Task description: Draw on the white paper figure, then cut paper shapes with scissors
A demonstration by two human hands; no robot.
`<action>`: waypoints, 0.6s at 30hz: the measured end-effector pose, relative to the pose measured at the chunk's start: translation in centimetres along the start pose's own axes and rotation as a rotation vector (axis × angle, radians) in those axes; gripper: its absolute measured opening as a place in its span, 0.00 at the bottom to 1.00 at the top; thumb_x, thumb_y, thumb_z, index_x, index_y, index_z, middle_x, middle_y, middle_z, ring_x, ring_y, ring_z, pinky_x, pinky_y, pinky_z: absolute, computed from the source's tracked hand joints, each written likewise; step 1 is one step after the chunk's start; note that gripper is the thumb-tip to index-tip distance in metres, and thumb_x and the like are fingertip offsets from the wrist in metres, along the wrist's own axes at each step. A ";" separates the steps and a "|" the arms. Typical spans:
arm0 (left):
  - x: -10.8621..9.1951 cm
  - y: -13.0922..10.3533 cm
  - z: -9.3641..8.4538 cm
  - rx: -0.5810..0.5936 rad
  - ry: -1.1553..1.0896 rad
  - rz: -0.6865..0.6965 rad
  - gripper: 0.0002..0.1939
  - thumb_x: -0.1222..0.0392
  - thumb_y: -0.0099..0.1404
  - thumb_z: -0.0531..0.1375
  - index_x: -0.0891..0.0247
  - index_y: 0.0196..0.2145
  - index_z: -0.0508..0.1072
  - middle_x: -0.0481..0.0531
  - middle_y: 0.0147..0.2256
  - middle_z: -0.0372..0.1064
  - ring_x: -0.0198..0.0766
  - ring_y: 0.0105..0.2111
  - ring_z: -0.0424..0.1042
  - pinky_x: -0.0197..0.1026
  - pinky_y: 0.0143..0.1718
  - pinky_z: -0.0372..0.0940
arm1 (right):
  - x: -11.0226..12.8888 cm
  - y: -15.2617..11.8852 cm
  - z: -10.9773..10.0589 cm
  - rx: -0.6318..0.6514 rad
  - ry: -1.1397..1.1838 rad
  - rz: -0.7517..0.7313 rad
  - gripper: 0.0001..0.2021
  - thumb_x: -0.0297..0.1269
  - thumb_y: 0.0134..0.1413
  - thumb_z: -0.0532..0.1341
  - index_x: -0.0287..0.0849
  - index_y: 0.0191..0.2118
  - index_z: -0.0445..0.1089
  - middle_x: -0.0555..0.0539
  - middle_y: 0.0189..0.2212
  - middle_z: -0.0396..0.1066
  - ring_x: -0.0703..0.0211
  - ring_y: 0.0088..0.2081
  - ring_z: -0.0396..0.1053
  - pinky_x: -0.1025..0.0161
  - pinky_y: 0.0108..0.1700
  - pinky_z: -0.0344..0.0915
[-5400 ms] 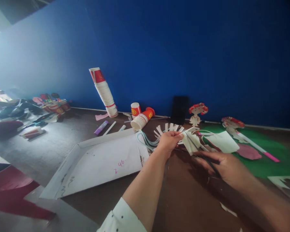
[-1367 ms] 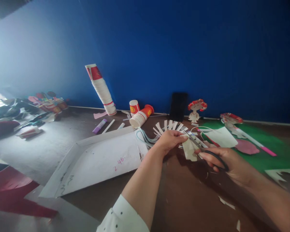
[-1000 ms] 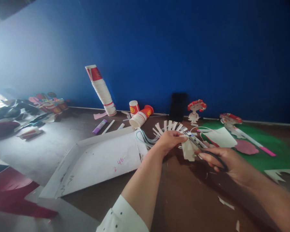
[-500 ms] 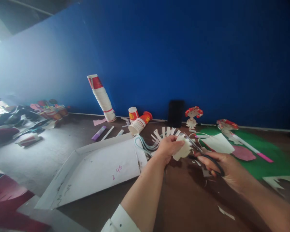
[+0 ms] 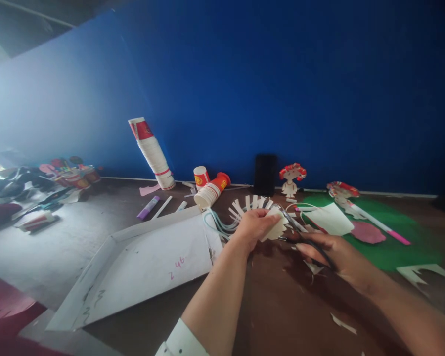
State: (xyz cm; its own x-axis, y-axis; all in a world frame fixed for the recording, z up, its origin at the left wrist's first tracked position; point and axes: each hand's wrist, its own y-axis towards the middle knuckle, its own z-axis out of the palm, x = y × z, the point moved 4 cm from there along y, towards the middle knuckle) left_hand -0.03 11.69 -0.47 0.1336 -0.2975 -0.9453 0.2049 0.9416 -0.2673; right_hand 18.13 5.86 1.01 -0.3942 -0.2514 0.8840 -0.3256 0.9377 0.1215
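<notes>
Pinched in my left hand [image 5: 252, 228] is a cream paper cutout [image 5: 277, 228] with a notched right edge; white paper strips fan out behind the fingers. My right hand [image 5: 324, 249] grips a pair of scissors [image 5: 300, 228] with dark handles, and the blades lie at the cutout's notched edge. Beyond the scissors lies a white paper piece [image 5: 333, 219]. Small paper scraps [image 5: 343, 324] are scattered on the brown table below my right hand.
A shallow white box lid [image 5: 141, 267] sits left of my arms. Behind are a leaning stack of paper cups [image 5: 155, 158], a lying cup stack [image 5: 211, 192], a black phone [image 5: 265, 174] and a red-haired paper figure [image 5: 292, 180]. A pink-capped marker [image 5: 381, 225] rests on a green sheet [image 5: 404, 254].
The whole view has shifted slightly, so most things appear a little farther left. Both hands keep their hold on the cutout and the scissors, and the blades stay at the cutout's edge.
</notes>
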 end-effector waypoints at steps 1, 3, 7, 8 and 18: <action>-0.1 -0.1 0.1 0.011 -0.003 -0.010 0.10 0.56 0.60 0.73 0.64 0.29 0.78 0.50 0.26 0.74 0.34 0.24 0.70 0.36 0.29 0.66 | 0.0 0.0 0.0 0.001 0.013 0.014 0.25 0.60 0.59 0.68 0.48 0.53 0.84 0.37 0.58 0.79 0.31 0.65 0.68 0.39 0.67 0.62; -0.3 -0.3 0.2 0.021 -0.006 -0.020 0.10 0.58 0.59 0.73 0.64 0.29 0.78 0.50 0.25 0.74 0.34 0.25 0.70 0.36 0.29 0.65 | -0.1 -0.1 -0.1 -0.009 0.029 0.024 0.25 0.59 0.58 0.69 0.48 0.52 0.84 0.37 0.57 0.79 0.30 0.66 0.67 0.38 0.68 0.61; -0.4 -0.4 0.2 0.020 -0.004 -0.021 0.11 0.58 0.59 0.73 0.63 0.27 0.77 0.50 0.25 0.73 0.34 0.24 0.69 0.36 0.28 0.63 | -0.5 0.0 0.0 -0.008 0.022 0.049 0.26 0.62 0.55 0.70 0.47 0.50 0.85 0.36 0.56 0.80 0.28 0.65 0.68 0.35 0.67 0.62; -0.3 -0.4 0.2 0.019 0.002 -0.020 0.11 0.57 0.58 0.74 0.63 0.27 0.76 0.49 0.25 0.73 0.34 0.24 0.68 0.36 0.28 0.63 | -0.7 0.0 0.0 -0.012 0.016 0.063 0.27 0.63 0.54 0.70 0.48 0.49 0.85 0.36 0.56 0.81 0.28 0.65 0.68 0.35 0.66 0.63; 0.1 -0.6 1.1 0.036 0.019 -0.007 0.08 0.60 0.61 0.70 0.62 0.30 0.76 0.47 0.25 0.73 0.34 0.24 0.69 0.36 0.28 0.64 | -1.9 -0.2 0.1 -0.047 0.044 0.169 0.29 0.66 0.51 0.69 0.47 0.47 0.86 0.40 0.43 0.82 0.34 0.52 0.76 0.47 0.53 0.75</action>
State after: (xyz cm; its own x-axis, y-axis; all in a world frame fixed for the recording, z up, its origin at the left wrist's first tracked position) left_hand 0.96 10.91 -0.17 0.1138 -0.3006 -0.9469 0.2405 0.9331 -0.2673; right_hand 18.84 6.16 -0.75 -0.4014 -0.0798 0.9124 -0.2171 0.9761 -0.0101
